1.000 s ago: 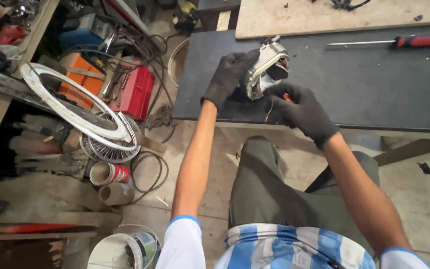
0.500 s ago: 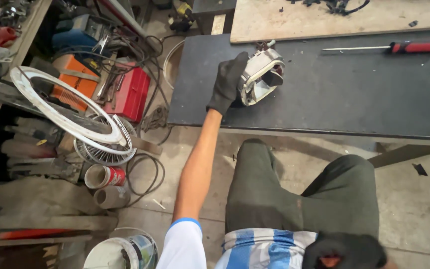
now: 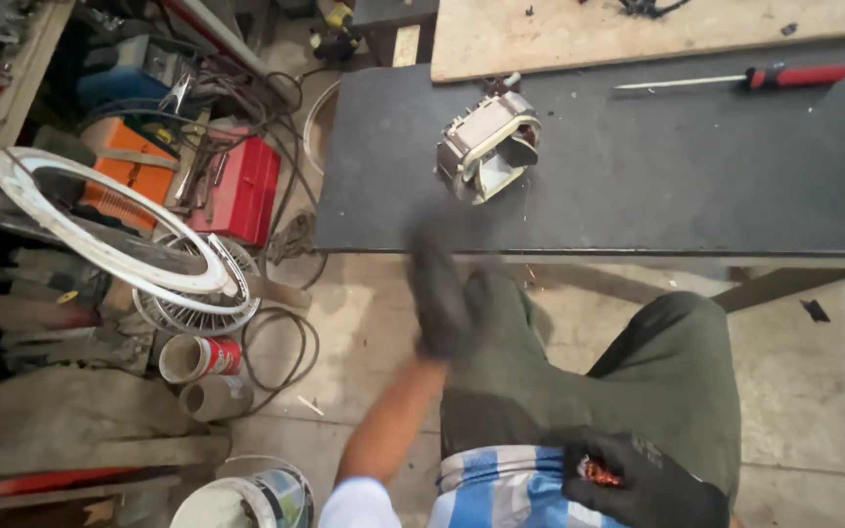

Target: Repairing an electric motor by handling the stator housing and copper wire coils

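Observation:
A grey metal motor stator [image 3: 489,147] lies by itself near the front left of the dark table [image 3: 638,186]. My left hand [image 3: 439,293], in a black glove, is blurred in mid-air below the table's front edge, holding nothing that I can make out. My right hand [image 3: 643,481], also gloved, rests low against my lap and is closed on a small tuft of copper wire [image 3: 599,473]. A red-handled screwdriver [image 3: 745,77] lies at the far right of the table.
A wooden board [image 3: 638,34] lies behind the dark table. On the floor to the left are a white fan ring [image 3: 100,230], a wire fan guard [image 3: 193,313], a red toolbox [image 3: 242,191], an orange box [image 3: 129,171], cans [image 3: 198,357] and a bucket [image 3: 242,499].
My left hand let go of the stator and dropped away below the table edge. My right hand left the stator earlier and came down to my lap with copper wire.

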